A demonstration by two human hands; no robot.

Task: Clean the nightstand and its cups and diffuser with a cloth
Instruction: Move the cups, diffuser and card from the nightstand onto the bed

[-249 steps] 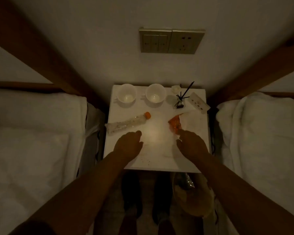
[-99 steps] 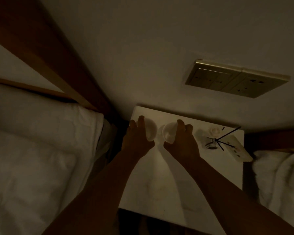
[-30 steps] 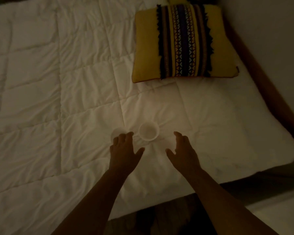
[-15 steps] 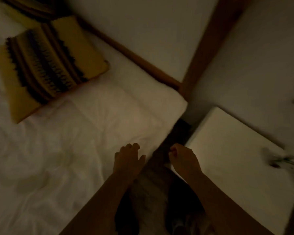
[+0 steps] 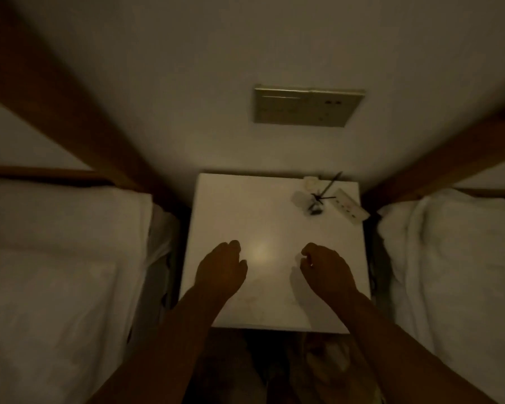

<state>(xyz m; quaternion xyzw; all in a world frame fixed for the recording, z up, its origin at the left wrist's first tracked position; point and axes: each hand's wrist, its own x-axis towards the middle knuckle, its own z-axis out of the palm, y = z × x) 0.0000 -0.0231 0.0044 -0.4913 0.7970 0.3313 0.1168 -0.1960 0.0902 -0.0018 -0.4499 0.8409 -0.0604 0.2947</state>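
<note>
The white nightstand (image 5: 233, 205) stands against the wall between two beds. A reed diffuser (image 5: 317, 204) with dark sticks sits at its back right corner. No cups and no cloth are in view. My left hand (image 5: 220, 269) hovers over the front left of the top with fingers loosely curled and nothing in it. My right hand (image 5: 325, 271) hovers over the front right, fingers curled inward, and seems to hold nothing. The room is dim.
A white power strip (image 5: 350, 205) lies at the back right edge beside the diffuser, with a small white object (image 5: 311, 182) behind it. White bedding flanks the nightstand: left bed (image 5: 64, 272), right bed (image 5: 455, 266). A switch panel (image 5: 306, 107) is on the wall. A bag (image 5: 330, 357) lies on the floor below.
My view has swung from the left bed, where both cups were set down, back to the nightstand. Both hands have come over its front, empty. The bottle and orange wrapper are gone.
</note>
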